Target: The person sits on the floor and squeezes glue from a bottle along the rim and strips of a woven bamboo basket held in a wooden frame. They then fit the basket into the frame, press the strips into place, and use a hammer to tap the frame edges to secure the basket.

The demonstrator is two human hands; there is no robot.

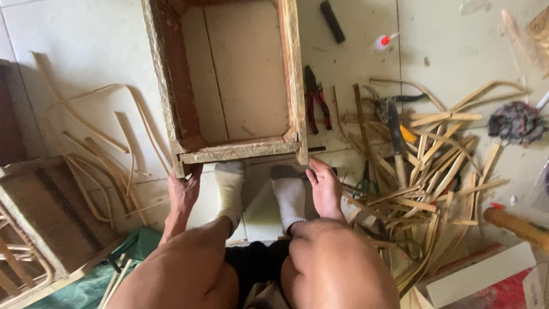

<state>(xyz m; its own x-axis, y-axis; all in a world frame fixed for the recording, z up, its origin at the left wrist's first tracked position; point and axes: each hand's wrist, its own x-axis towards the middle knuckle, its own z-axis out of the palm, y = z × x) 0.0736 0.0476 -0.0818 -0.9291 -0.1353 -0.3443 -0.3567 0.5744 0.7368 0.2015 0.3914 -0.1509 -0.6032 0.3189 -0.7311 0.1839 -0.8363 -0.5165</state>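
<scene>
Wooden box frame (229, 80): open-topped, rectangular, resting on the pale tiled floor (86, 40), far of the seated legs and centred in the scene. Rough, worn rim; reddish inner left wall; light plank bottom.

Left hand (184, 191): at the near left corner of the frame, fingers reaching up under the near rail and touching it. Fingers curled narrow; full grip on the rail cannot be confirmed.

Right hand (325, 186): at the near right corner, fingertips against the corner post, palm partly open, fingers loosely bent. Not closed around anything visible.

White socks (289, 197): both feet flat on the floor between the hands, toes just beside the near rail of the frame.

Right of the frame: red-handled pliers (316, 103) on the floor, just beside the right wall. Farther right, a hammer-like tool (394, 134) lying across a loose heap of bamboo strips (434, 183). Dark cloth bundle (517, 123) at far right. Small white bottle with red cap (382, 42) and a dark flat bar (332, 22) at far centre-right.

Left of the frame: long curved bamboo strips (108, 143) spread over the floor. Wooden lattice piece (34, 217) at near left, with green sheet (97, 283) beside it.
</scene>
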